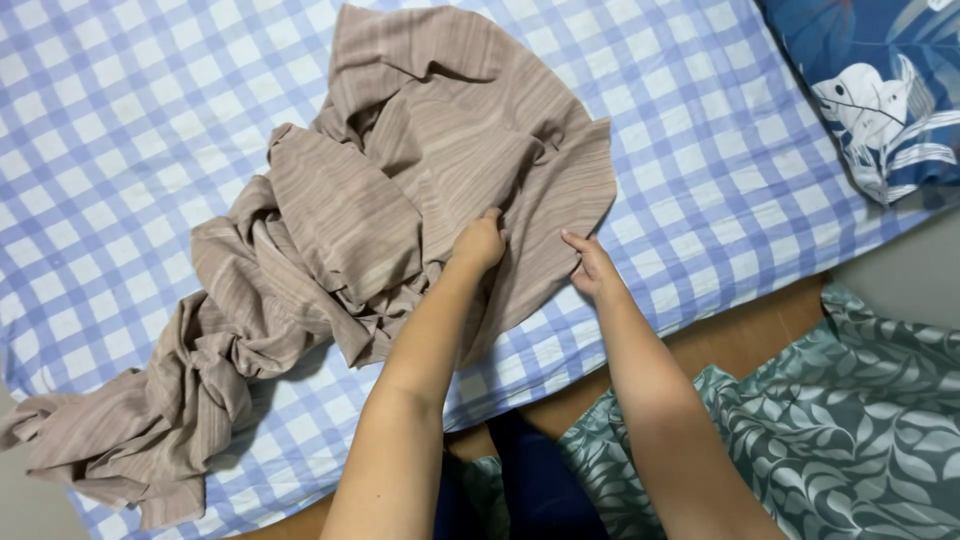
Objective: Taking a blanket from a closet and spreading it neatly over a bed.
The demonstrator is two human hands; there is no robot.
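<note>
Hands on crumpled beige cloth [400, 200] near bed [700, 150] front edge: left hand [480, 243] gripping a fold, right hand [592, 265] pinching cloth's edge. Patterned pillow [880, 90] at far right corner.

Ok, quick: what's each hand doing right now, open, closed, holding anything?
Left hand: closed on a fold of the crumpled striped beige cloth.
Right hand: fingers pinching the same cloth's edge.

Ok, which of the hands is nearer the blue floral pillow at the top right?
Right. The right hand rests at the brown cloth's near edge, closer to the pillow; the left hand grips the cloth further left.
</note>
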